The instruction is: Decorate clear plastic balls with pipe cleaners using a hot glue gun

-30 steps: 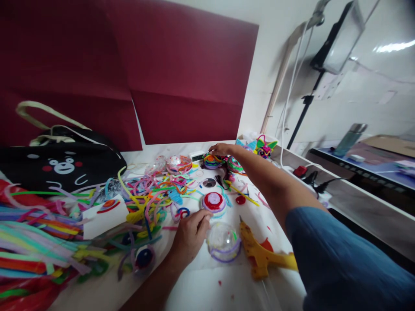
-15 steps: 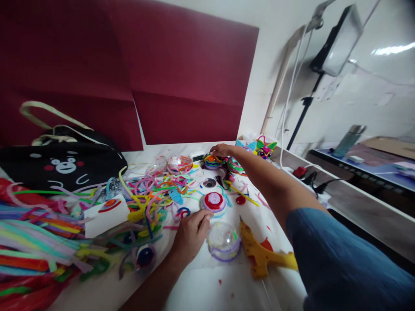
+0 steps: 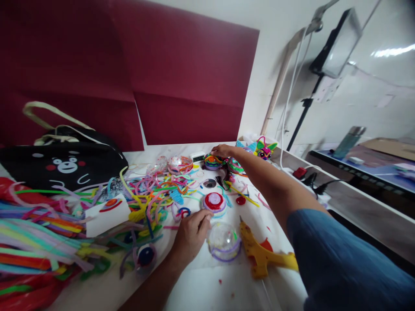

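Observation:
My left hand (image 3: 192,235) rests on the table with curled fingers, their tips at the near edge of a dome coiled with red, white and lilac pipe cleaners (image 3: 214,203). Whether anything is between the fingers is hidden. At the back, my right hand (image 3: 223,150) reaches over a multicoloured pipe-cleaner dome (image 3: 214,162), its bent fingers on the top of it. A clear plastic half-ball (image 3: 223,242) with a lilac pipe cleaner round it lies right of my left hand. Beside it is a yellow hot glue gun (image 3: 259,255), nozzle pointing away.
Loose pipe cleaners (image 3: 162,185) and bundled ones (image 3: 39,242) cover the left side. A black bag (image 3: 65,166) stands behind them. Clear balls (image 3: 180,164), a green-striped dome (image 3: 235,165) and a bright eared figure (image 3: 264,149) are at the back. A power strip (image 3: 300,172) is right.
The view has shifted very slightly. Both hands stay in nearly the same place, and the things on the table have not visibly moved.

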The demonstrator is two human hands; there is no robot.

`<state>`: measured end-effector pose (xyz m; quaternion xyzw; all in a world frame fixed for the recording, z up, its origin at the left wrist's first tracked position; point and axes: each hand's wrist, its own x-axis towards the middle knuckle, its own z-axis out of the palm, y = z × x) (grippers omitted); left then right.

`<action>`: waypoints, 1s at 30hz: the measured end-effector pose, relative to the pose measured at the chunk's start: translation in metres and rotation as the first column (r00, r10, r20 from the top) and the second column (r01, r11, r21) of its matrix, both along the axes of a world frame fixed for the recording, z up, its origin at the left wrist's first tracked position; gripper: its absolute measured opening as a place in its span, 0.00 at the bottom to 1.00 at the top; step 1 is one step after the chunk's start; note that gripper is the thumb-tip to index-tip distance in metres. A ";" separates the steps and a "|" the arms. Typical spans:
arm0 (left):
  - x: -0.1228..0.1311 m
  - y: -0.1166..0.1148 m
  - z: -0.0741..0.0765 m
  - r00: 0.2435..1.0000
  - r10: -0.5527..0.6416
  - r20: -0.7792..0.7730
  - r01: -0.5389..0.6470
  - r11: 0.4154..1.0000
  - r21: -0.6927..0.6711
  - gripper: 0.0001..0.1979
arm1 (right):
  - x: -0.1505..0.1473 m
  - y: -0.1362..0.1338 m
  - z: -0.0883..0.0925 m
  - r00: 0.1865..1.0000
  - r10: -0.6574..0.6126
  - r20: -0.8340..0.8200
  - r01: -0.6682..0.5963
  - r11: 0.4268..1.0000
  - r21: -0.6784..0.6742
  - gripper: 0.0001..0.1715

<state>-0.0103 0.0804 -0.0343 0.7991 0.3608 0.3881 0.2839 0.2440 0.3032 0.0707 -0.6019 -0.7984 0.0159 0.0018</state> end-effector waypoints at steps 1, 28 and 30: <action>0.000 0.000 0.000 1.000 0.000 -0.002 0.000 1.000 0.000 0.13 | 0.000 -0.001 0.001 1.000 -0.001 -0.002 0.001 1.000 0.002 0.18; 0.001 -0.002 0.002 0.997 0.013 0.073 -0.022 0.993 0.118 0.08 | 0.028 -0.193 0.014 0.995 -0.029 0.098 -0.003 0.951 0.310 0.18; 0.001 -0.003 0.002 0.997 0.014 0.077 -0.023 0.993 0.119 0.07 | 0.028 -0.224 0.007 0.994 0.031 0.105 -0.061 0.954 0.294 0.15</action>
